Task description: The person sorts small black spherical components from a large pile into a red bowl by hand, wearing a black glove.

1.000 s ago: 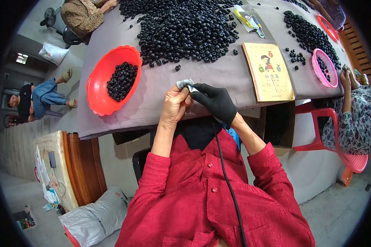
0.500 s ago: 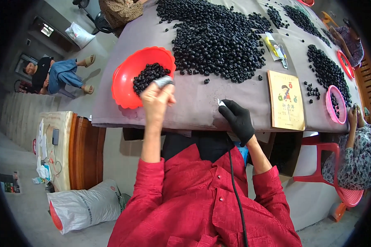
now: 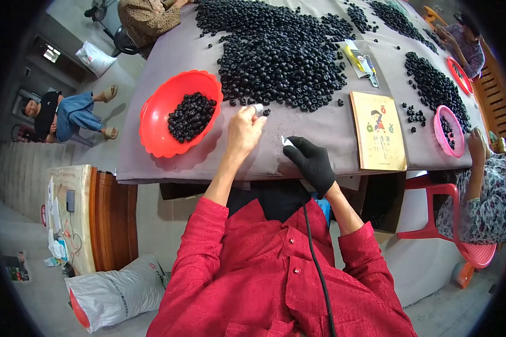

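My left hand [image 3: 245, 133] is at the near edge of a large pile of small round black pieces [image 3: 281, 64]. Its fingers are drawn together, with a grey covering on one fingertip, and a single black piece [image 3: 266, 112] sits at the tips. My right hand [image 3: 314, 163], in a black glove, is closed around a small tool with a pale pointed tip [image 3: 287, 141]; the glove hides most of it. Left of my left hand stands a red scalloped bowl [image 3: 154, 126], tilted toward me in view, partly filled with the same black pieces.
A yellow booklet [image 3: 378, 132] and a yellow-and-white packet [image 3: 358, 60] lie right of the pile on the grey tablecloth [image 3: 208, 163]. A pink basket [image 3: 439, 137] is further right. People sit around the table. A black cord [image 3: 316, 253] hangs down my front.
My left hand has moved from above the red bowl's right side to the pile's near edge, beside a lone black piece. My right hand keeps its hold; the whole view has shifted slightly.
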Demonstrator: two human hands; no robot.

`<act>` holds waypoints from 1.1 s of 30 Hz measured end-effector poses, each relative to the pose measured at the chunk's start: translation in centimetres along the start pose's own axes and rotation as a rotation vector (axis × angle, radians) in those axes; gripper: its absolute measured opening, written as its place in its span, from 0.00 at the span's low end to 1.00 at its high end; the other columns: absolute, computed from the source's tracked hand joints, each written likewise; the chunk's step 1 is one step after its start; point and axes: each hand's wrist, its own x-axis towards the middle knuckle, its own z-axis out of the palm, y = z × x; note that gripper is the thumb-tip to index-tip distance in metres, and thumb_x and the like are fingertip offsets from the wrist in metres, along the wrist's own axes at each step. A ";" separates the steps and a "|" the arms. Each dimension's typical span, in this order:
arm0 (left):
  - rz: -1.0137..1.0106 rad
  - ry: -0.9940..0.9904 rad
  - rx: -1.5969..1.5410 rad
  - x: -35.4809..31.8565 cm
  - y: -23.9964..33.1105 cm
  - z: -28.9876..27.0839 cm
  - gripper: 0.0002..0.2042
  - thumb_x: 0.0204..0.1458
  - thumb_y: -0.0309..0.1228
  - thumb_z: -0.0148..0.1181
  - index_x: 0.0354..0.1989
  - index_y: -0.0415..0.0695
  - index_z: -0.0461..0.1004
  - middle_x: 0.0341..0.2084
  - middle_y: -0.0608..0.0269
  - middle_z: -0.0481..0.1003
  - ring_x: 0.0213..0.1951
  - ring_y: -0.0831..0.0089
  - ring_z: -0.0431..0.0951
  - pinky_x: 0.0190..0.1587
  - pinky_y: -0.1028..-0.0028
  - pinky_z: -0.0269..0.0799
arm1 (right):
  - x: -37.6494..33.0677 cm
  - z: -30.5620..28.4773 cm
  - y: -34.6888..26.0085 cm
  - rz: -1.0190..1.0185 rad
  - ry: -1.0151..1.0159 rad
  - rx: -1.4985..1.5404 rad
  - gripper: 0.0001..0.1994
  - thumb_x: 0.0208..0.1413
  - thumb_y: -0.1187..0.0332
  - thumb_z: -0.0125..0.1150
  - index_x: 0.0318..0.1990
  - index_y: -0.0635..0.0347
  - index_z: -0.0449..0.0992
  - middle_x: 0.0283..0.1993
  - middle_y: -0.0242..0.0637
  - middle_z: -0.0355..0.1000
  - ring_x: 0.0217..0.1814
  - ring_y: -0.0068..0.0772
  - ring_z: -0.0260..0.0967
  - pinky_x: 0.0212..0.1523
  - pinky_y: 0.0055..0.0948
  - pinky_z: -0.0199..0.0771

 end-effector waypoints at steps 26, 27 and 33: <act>-0.417 -0.400 -1.360 -4.5 0.5 3.0 0.09 0.55 0.28 0.48 0.41 0.38 0.69 0.29 0.59 0.74 0.25 0.75 0.74 0.23 0.78 0.70 | 0.3 -0.1 1.0 -0.027 0.168 0.075 0.16 0.51 0.62 0.56 0.44 0.62 0.71 0.36 0.40 0.74 0.37 0.28 0.72 0.38 0.27 0.69; -0.417 -0.368 -1.369 -4.6 0.7 3.1 0.09 0.55 0.28 0.50 0.40 0.38 0.70 0.28 0.59 0.75 0.24 0.76 0.74 0.23 0.79 0.70 | 0.2 -0.1 1.0 -0.046 0.186 0.016 0.16 0.51 0.62 0.57 0.44 0.62 0.70 0.36 0.40 0.74 0.37 0.29 0.72 0.38 0.28 0.70; -0.432 -0.398 -1.325 -5.3 0.4 3.7 0.05 0.52 0.26 0.54 0.36 0.41 0.73 0.24 0.61 0.75 0.22 0.78 0.72 0.22 0.80 0.69 | 0.3 0.2 0.4 -0.009 0.223 0.009 0.16 0.49 0.66 0.61 0.45 0.65 0.70 0.33 0.35 0.73 0.35 0.19 0.68 0.36 0.22 0.69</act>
